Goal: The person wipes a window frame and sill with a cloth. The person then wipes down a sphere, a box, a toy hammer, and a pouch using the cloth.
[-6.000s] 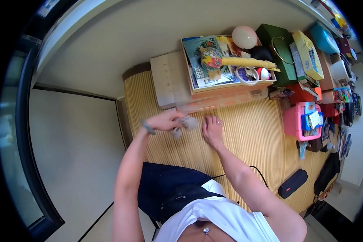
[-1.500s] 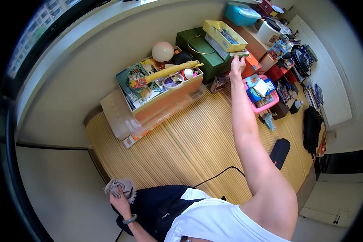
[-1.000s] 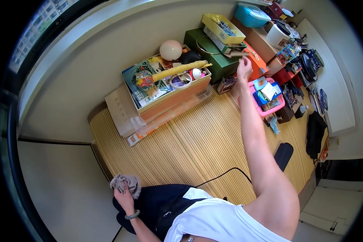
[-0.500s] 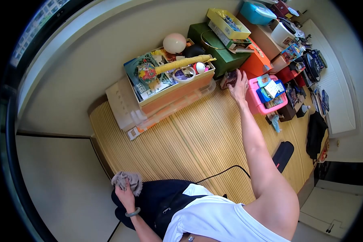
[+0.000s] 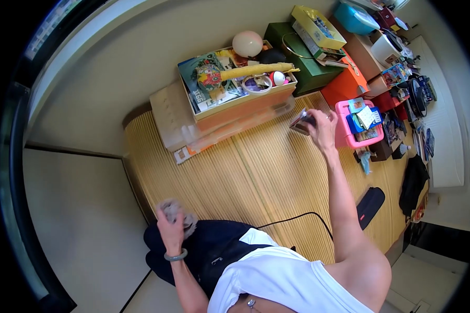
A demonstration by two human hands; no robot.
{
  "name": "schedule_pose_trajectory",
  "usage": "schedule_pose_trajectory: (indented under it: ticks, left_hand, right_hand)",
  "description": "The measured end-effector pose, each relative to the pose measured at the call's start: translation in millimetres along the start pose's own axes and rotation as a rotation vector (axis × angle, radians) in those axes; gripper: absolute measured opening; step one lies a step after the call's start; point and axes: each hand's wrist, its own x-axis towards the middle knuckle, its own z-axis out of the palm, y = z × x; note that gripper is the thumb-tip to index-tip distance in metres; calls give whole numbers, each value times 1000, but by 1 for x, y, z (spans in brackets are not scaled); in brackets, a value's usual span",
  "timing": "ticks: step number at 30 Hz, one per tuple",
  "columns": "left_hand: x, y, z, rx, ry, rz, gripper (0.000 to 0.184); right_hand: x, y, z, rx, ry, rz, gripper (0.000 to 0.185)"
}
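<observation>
My right hand point(image 5: 324, 126) grips a small dark box point(image 5: 302, 122) by its side, tilted over the ribbed mat point(image 5: 250, 172), just left of the pink basket point(image 5: 341, 125). Down at the left, above my dark-trousered leg, my left hand point(image 5: 171, 228) is closed around a crumpled grey cloth point(image 5: 188, 221); both are somewhat blurred. A grey bracelet circles that wrist. The green box point(image 5: 310, 73) stands behind the small box, beside an orange box point(image 5: 344, 83).
An open box point(image 5: 245, 107) of books and small things, with a round pale ball point(image 5: 247, 44), stands by the wall. A yellow tray point(image 5: 318, 28) lies on the green box. A black case point(image 5: 371, 207) and a black cable point(image 5: 303, 214) are at the right.
My right hand moved from the yellow tray's edge to the small dark box, which has come away from beside the green box. My left hand has risen a little with the cloth.
</observation>
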Motion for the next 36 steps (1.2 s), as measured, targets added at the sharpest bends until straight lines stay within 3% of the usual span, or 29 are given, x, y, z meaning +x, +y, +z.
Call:
schedule_pose_trajectory:
  ticks: [3, 5, 7, 8, 9, 11, 13, 16, 17, 19, 21, 23, 26, 29, 32, 36]
  left_hand:
    - [3, 18, 23, 47, -125, 127, 47]
    - [5, 25, 36, 76, -279, 222, 49]
    - [8, 8, 59, 231, -235, 486, 54]
    - [6, 3, 70, 239, -225, 464, 54]
    - [3, 2, 81, 55, -255, 396, 55]
    - [2, 4, 86, -125, -265, 322, 56]
    - [1, 7, 80, 47, -304, 566, 61]
    - [2, -18, 79, 61, -281, 514, 65]
    - [2, -19, 75, 59, -351, 366, 68]
    - [-1, -17, 74, 22, -327, 369, 66]
    - [-1, -18, 74, -13, -301, 377, 65]
    - [2, -18, 76, 139, -290, 560, 62]
    - [2, -17, 75, 191, -285, 548, 56]
    - [9, -19, 69, 320, -360, 490, 53]
    - [8, -19, 71, 252, -326, 496, 48]
    - [2, -24, 86, 130, -253, 439, 38]
  right_hand:
    - [-20, -60, 1, 272, -62, -104, 34]
    - [-40, -98, 13, 548, -236, -76, 35]
    - [-57, -133, 29, 585, -349, -126, 36]
    - [-64, -151, 35, 623, -416, -131, 36]
    - [-71, -167, 41, 636, -433, -141, 36]
    - [-83, -191, 54, 650, -424, -295, 39]
    - [-98, -204, 66, 706, -373, -257, 43]
    - [-112, -211, 70, 802, -329, -110, 56]
    - [-117, -209, 70, 938, -341, 25, 58]
    - [-130, -199, 82, 1161, -380, 188, 59]
    - [-136, -198, 84, 1177, -364, 196, 55]
    - [-140, -199, 86, 1194, -345, 204, 51]
    - [-143, -203, 88, 1188, -395, 259, 43]
    - [-145, -207, 90, 1114, -385, 151, 36]
    - [-143, -210, 90, 1113, -419, 115, 34]
    - [-148, -212, 103, 1212, -370, 271, 30]
